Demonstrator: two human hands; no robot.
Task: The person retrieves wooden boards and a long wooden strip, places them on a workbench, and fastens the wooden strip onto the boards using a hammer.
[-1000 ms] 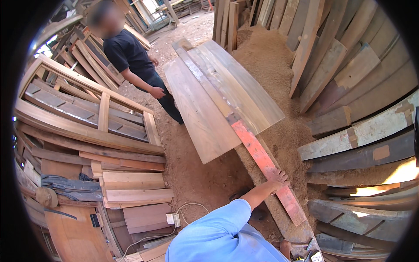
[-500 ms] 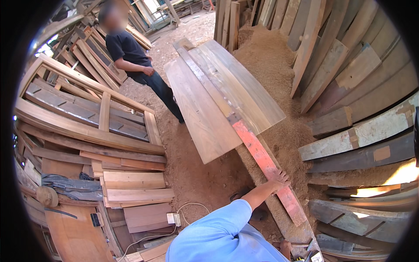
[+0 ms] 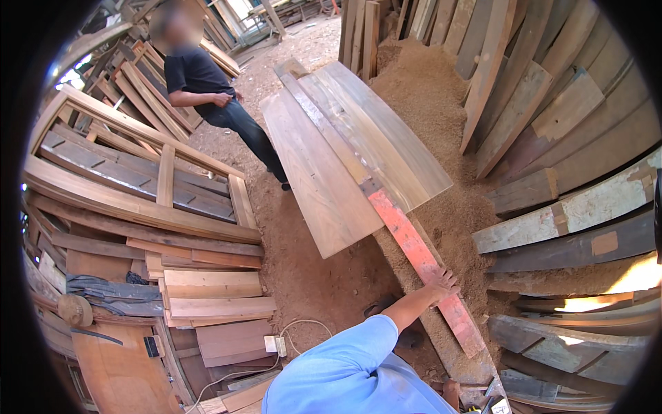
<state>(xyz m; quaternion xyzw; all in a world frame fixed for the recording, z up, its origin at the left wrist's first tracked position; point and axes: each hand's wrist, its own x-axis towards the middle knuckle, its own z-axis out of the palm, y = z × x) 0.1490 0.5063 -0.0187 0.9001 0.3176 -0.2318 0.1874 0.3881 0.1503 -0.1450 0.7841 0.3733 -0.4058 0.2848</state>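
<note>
My left hand (image 3: 440,287) rests on a red-painted bar (image 3: 407,241), fingers spread across its top. That bar lies lengthwise on a dusty wooden beam (image 3: 476,369). Beyond the bar's far end, a long narrow strip of wood (image 3: 324,127) runs over wide planks (image 3: 314,183) set side by side. What seems to be my right hand (image 3: 452,392) shows only as a small patch at the lower edge, its fingers hidden. Next to it lie some small tools (image 3: 495,403), too cut off to name.
A co-worker (image 3: 207,90) in dark clothes stands beyond the planks at left. A wooden frame (image 3: 165,176) and stacked boards (image 3: 221,297) fill the left side. Sawdust (image 3: 420,83) heaps at the back; boards (image 3: 531,103) lean along the right. A white cable (image 3: 303,324) trails nearby.
The co-worker has shifted slightly left, with arms and legs in a different position. My left hand stays in the same place on the red-painted bar.
</note>
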